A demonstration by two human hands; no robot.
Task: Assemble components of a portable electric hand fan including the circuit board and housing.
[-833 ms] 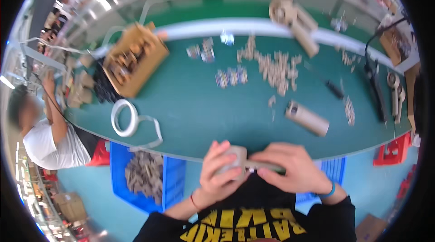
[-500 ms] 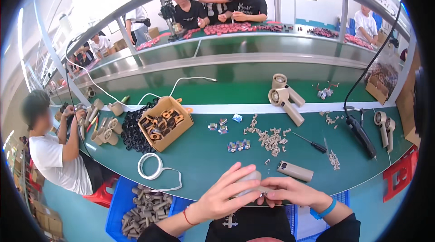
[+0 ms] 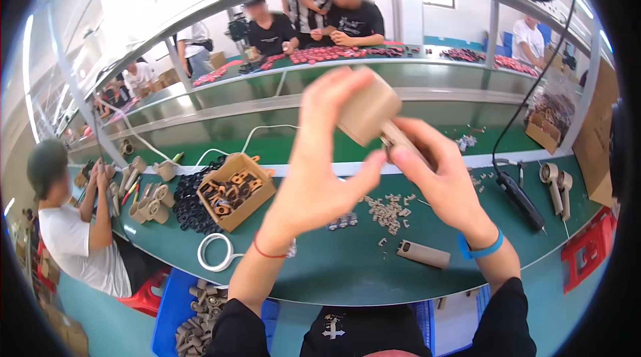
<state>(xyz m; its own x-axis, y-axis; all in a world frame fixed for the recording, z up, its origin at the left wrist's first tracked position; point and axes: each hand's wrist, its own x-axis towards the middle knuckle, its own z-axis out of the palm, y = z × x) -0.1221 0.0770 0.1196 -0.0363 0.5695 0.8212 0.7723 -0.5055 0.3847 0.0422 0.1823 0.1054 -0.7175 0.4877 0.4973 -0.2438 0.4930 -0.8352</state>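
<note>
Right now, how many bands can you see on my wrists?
2: a thin red band around your left wrist and a wider blue band around your right wrist. Your black sleeves could hide others farther up.

Both forearms raised from lower edge, converging ahead of body. Left hand [image 3: 315, 173] higher: fingers [image 3: 320, 103] pointing up, tips bent over in grip, thumb [image 3: 368, 175] stretched across toward right hand [image 3: 449, 176]. Right hand lower, fingers curled in closed pinch, right thumb [image 3: 408, 162] pointing inward. Left thumb tip just beside right thumb.
</note>
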